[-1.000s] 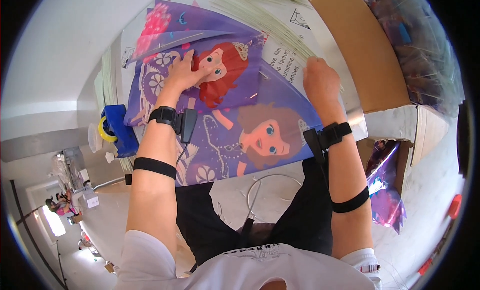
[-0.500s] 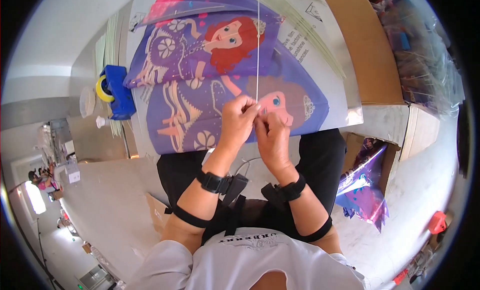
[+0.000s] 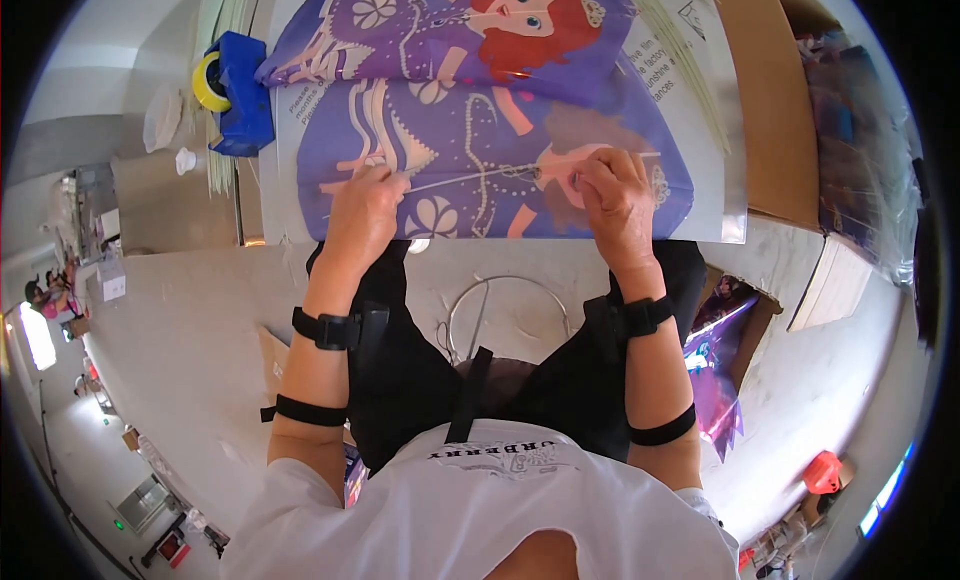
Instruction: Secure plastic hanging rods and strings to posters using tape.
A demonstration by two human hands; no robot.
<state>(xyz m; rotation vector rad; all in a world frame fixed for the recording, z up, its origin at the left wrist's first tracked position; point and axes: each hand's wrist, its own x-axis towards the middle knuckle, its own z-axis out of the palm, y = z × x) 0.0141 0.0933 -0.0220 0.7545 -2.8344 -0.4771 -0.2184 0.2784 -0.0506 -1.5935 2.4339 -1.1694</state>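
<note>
Blue plastic makes up the tape holder (image 3: 243, 100) at ten o'clock, with a yellow tape roll (image 3: 209, 82) in it, up on the surface (image 3: 165, 215). Going right, the left hand (image 3: 365, 215) is at eight o'clock on the faded purple princess sheet (image 3: 500, 145). Its grip is small and tight, holding one end of a thin white stick (image 3: 450, 182). The right hand (image 3: 620, 205) is at four o'clock on that sheet, fingers bent in. I cannot tell if they pinch the stick's other end. Past it, between one and two o'clock, are loose pale sticks (image 3: 694, 80).

The faded sheet is laid out and the stick is picked up. Setting the stick down looks not yet done.

From the left grip, the stick runs almost to three o'clock. From the right grip, it lies at nine. The sheet's middle is at two o'clock from the left grip, and ten from the right.
</note>
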